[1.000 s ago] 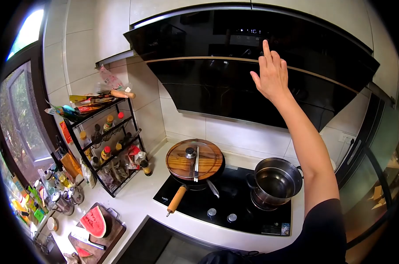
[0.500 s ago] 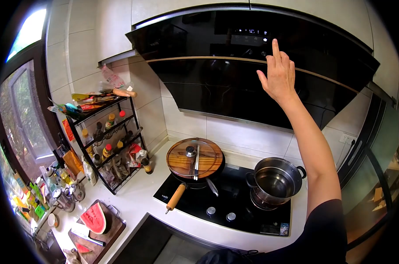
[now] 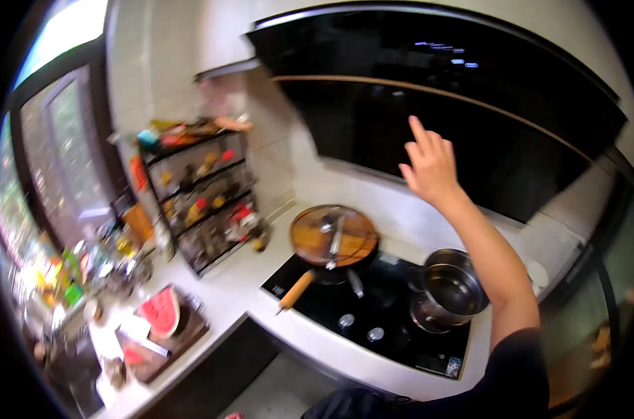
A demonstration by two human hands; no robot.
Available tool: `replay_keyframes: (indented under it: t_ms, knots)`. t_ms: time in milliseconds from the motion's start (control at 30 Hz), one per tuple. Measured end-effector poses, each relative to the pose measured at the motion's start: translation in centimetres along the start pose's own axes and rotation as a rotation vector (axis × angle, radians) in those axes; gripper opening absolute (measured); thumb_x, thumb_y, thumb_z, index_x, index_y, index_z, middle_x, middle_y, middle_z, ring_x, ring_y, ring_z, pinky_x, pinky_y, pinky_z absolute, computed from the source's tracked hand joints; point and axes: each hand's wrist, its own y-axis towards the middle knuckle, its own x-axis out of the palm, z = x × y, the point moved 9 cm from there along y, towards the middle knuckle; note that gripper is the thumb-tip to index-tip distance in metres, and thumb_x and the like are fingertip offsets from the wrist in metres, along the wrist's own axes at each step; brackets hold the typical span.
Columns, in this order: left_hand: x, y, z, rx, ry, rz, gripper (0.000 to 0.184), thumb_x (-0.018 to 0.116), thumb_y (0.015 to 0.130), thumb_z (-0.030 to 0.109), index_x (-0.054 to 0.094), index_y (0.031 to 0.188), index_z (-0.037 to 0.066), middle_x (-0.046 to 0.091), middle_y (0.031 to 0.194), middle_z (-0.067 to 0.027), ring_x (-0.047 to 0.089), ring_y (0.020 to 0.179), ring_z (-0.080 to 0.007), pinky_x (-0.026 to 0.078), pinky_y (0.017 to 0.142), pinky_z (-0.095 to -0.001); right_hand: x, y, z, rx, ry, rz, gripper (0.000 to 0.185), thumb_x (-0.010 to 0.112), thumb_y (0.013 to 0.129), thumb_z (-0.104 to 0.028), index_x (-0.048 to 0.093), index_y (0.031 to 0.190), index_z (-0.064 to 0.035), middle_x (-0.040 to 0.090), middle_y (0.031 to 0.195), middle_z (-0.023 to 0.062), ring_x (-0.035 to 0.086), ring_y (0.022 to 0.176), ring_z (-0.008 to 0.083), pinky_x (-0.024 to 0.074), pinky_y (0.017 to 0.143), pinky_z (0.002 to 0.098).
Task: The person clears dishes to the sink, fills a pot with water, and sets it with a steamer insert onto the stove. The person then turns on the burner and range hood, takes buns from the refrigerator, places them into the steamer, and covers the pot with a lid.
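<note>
My right hand (image 3: 432,164) is raised in front of the black range hood (image 3: 373,115), index finger extended and thumb apart, holding nothing. Small lit symbols glow on the hood's panel (image 3: 448,52), above my fingertip. Below stands the black cooktop (image 3: 401,314) with two silver knobs. A frying pan with a wooden handle (image 3: 297,291) sits on its left side under a round wooden lid (image 3: 310,234); chopsticks lie on top. On the right burner is an uncovered steel pot (image 3: 456,283). My left hand is out of view.
A black rack (image 3: 198,185) of bottles and packets stands in the corner. On the left counter, a cutting board (image 3: 191,328) holds a watermelon piece (image 3: 161,312) and a knife (image 3: 146,340). Jars and bottles crowd the windowsill side.
My right hand has come down and away from the hood's control panel. The whole view has shifted and blurred as my head moves; the hood symbols look different.
</note>
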Motion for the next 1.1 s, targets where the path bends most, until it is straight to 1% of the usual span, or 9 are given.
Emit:
replay_keyframes:
  t_ms: [33,100,133,400,767,800,900,1033,1100]
  knots:
    - [-0.7,-0.2,-0.8,-0.008,0.061,0.015,0.022,0.059,0.083,0.007,0.057,0.103,-0.001,0.06,0.1,-0.0129,0.059,0.091,-0.025,0.05,0.078,-0.0376,0.4,0.0,-1.5,-0.029,0.046,-0.025,0.033,0.073,0.057,-0.015,0.057,0.083,-0.0028,0.041,0.132,0.0211,0.049,0.1,0.0295,0.0397,0.078,0.0388]
    - [-1.7,-0.2,-1.9,0.146,0.02,0.023,0.01,0.061,0.081,0.007,0.063,0.075,0.0,0.062,0.074,-0.0052,0.056,0.067,-0.011,0.048,0.062,-0.0237,0.9,-0.1,-4.6,-0.096,0.248,0.0,0.03,0.07,0.054,-0.008,0.058,0.08,-0.0009,0.045,0.127,0.0246,0.053,0.096,0.0323,0.042,0.078,0.0418]
    - [-1.8,-2.0,-0.6,0.121,0.099,0.091,0.009,0.061,0.08,0.007,0.064,0.077,-0.001,0.061,0.07,-0.0038,0.055,0.064,-0.0101,0.047,0.062,-0.0231,1.4,-0.2,-6.4,-0.115,0.304,0.004,0.027,0.067,0.057,-0.005,0.057,0.081,-0.0001,0.046,0.127,0.0237,0.053,0.1,0.0337,0.0411,0.083,0.0423]
    - [-10.8,-8.3,-3.4,0.02,0.017,0.293,0.012,0.057,0.085,0.004,0.062,0.092,-0.004,0.064,0.082,-0.0059,0.059,0.078,-0.0119,0.049,0.074,-0.0253,5.0,-1.1,-20.5,-0.21,0.433,-0.128,0.012,0.058,0.07,0.005,0.048,0.076,0.0013,0.039,0.137,0.0145,0.042,0.117,0.0316,0.0323,0.097,0.0407]
    - [-32.3,-16.7,-5.1,0.115,-0.006,0.552,0.014,0.065,0.079,0.012,0.063,0.072,0.0,0.06,0.105,-0.01,0.055,0.08,-0.0111,0.045,0.072,-0.0251,-3.4,5.5,-48.7,-0.357,0.946,-0.222,0.02,0.064,0.069,-0.005,0.047,0.078,-0.0007,0.038,0.136,0.0193,0.047,0.107,0.0347,0.0383,0.088,0.0401]
    - [-34.6,-18.2,-4.7,0.106,-0.019,0.58,0.014,0.065,0.079,0.012,0.063,0.072,0.0,0.06,0.105,-0.01,0.055,0.08,-0.0111,0.045,0.072,-0.0251,-3.5,5.5,-52.5,-0.306,1.058,-0.428,0.023,0.066,0.069,-0.006,0.051,0.085,-0.0007,0.035,0.138,0.0202,0.044,0.114,0.0361,0.0375,0.092,0.0406]
    - [-39.8,-23.4,-1.8,0.328,-0.714,0.419,0.026,0.061,0.083,0.023,0.06,0.097,0.002,0.052,0.12,-0.0141,0.057,0.093,-0.0182,0.048,0.079,-0.0346,-5.8,4.9,-64.3,-0.491,1.185,-0.482,0.034,0.067,0.069,-0.006,0.052,0.1,-0.0018,0.027,0.142,0.0216,0.034,0.126,0.0389,0.0312,0.102,0.0386]
    - [-47.4,-31.0,-0.2,0.619,-1.217,0.587,0.033,0.061,0.084,0.028,0.056,0.106,0.003,0.051,0.12,-0.0128,0.056,0.099,-0.0237,0.047,0.08,-0.0411,-11.7,4.3,-78.8,-0.574,1.27,-0.645,0.038,0.069,0.07,-0.011,0.054,0.104,-0.0027,0.028,0.141,0.0224,0.035,0.125,0.0388,0.0316,0.102,0.0405]
    - [-51.7,-36.8,-8.7,-0.124,-0.411,1.324,0.032,0.06,0.084,0.026,0.055,0.108,0.005,0.053,0.115,-0.0111,0.055,0.102,-0.0285,0.047,0.081,-0.0463,-14.8,3.6,-85.5,-0.686,1.356,-0.682,0.04,0.07,0.07,-0.014,0.055,0.106,-0.0036,0.029,0.14,0.0222,0.038,0.123,0.0386,0.0324,0.102,0.04]
